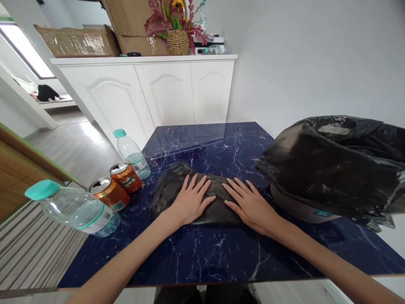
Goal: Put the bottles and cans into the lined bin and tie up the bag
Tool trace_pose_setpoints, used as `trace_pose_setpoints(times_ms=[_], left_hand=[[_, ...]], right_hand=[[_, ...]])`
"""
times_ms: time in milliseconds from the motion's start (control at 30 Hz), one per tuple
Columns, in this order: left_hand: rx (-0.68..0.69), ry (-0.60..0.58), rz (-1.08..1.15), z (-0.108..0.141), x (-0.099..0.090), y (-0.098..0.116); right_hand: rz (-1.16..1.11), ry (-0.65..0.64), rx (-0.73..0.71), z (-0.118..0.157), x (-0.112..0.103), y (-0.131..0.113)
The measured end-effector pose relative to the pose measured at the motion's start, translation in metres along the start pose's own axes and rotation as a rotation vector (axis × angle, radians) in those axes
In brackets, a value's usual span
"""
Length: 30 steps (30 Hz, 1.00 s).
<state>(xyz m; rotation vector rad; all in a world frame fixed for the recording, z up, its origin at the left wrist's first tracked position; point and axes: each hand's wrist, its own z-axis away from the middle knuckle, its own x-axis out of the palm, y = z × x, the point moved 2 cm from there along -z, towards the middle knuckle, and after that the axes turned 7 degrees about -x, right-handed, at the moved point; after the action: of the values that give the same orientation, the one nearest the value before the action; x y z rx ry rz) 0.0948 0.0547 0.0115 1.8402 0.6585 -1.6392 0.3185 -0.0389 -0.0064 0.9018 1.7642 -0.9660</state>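
A black plastic bag lies flattened into a long bundle on the blue marbled table. Both palms rest face down on it. My left hand presses its middle with fingers spread. On the bag's right end lies my right hand, fingers also apart, its thumb pointing toward the left hand. What the bag contains, if anything, is hidden. To the right stands a bin lined with another black bag, whose edge is folded over the rim.
Left on the table are two orange soda cans and two clear bottles with teal caps, a near bottle and a far bottle. Behind stands a white cabinet bearing a cardboard box and a flower basket. A person's legs show far left.
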Motion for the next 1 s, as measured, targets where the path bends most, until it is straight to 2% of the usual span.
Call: trace_pose_setpoints(times_ms=[100,200,267,333,467,533,600,667,767,833,900,1000], left_hand=[[-0.046,-0.028,0.014,0.011,0.008,-0.044],[-0.026,0.052,-0.003,0.031,-0.007,-0.065],[0.009,0.136,0.012,0.044,-0.020,-0.059],[0.081,0.143,0.065,0.055,-0.027,-0.041],[0.237,-0.016,0.164,0.068,-0.026,0.002],[0.303,-0.067,0.196,0.073,-0.023,0.015],[0.387,-0.093,0.222,0.077,-0.021,0.024],[0.463,-0.083,0.236,0.082,-0.019,0.029],[0.502,-0.008,0.245,0.093,-0.020,0.027],[0.472,0.030,0.239,0.102,-0.022,0.018],[0.399,0.056,0.222,0.113,-0.026,0.005],[0.207,0.170,0.219,0.131,-0.038,-0.014]], right_hand=[[-0.112,-0.024,0.059,0.008,0.005,0.016],[-0.147,0.026,0.226,0.023,-0.004,0.022],[-0.160,0.006,0.372,0.034,-0.013,0.022],[-0.285,-0.083,0.452,0.044,-0.023,0.017],[-0.888,-0.324,0.432,0.056,-0.050,-0.018],[-1.114,-0.354,0.416,0.055,-0.062,-0.041],[-1.229,-0.287,0.437,0.048,-0.068,-0.060],[-1.326,-0.168,0.494,0.033,-0.064,-0.070],[-1.502,-0.008,0.526,-0.001,-0.046,-0.073],[-1.575,0.054,0.496,-0.025,-0.033,-0.074],[-1.535,0.082,0.469,-0.039,-0.022,-0.077],[-1.163,0.114,0.307,-0.040,-0.020,-0.088]])
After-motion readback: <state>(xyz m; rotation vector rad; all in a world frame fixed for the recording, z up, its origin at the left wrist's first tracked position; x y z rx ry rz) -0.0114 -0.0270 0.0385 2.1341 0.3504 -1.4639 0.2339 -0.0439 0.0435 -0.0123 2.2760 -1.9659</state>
